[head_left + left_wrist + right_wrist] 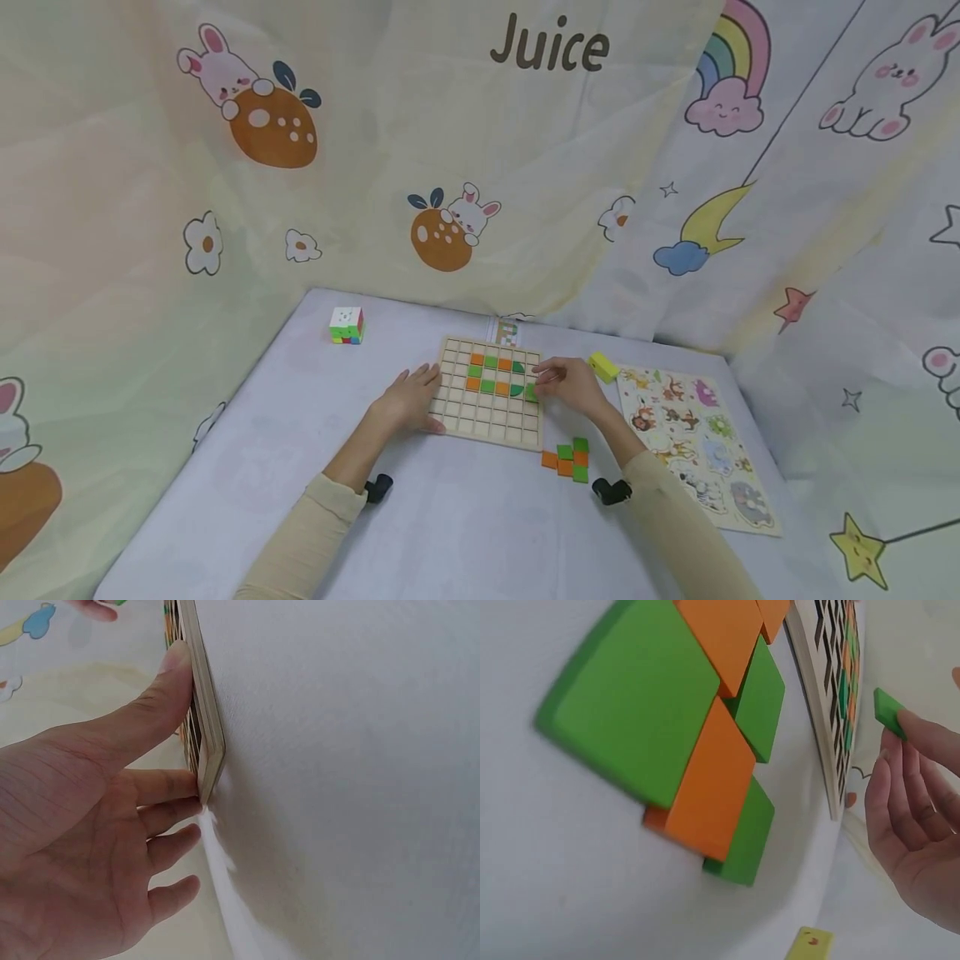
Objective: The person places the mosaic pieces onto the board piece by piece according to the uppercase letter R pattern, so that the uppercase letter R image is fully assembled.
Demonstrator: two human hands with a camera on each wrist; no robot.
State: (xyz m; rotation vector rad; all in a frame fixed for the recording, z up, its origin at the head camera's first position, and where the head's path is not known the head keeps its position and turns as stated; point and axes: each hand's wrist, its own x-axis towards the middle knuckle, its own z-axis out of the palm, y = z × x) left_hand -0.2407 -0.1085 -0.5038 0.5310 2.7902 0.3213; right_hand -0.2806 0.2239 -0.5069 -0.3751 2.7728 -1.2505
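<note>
Loose green and orange square tiles (712,780) lie handily near the gridded pale-wood board (483,412) your straight-fingered left hand (408,400) apparently steadies; your right hand (570,382) pinches a green square tile (887,709) at the board's right, contact unclear.

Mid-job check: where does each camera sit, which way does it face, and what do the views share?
Head: worn on the head, facing forward and down at the grid board and loose tiles; both forearms, left hand and right hand show.
Left wrist: on that wrist, facing the board's edge; the left hand shows large, part of the right at the top.
Right wrist: on that wrist, facing past the loose tiles; the right hand shows, pinching a green tile.
Shared: head and right wrist both show the board, loose tiles and right hand.
</note>
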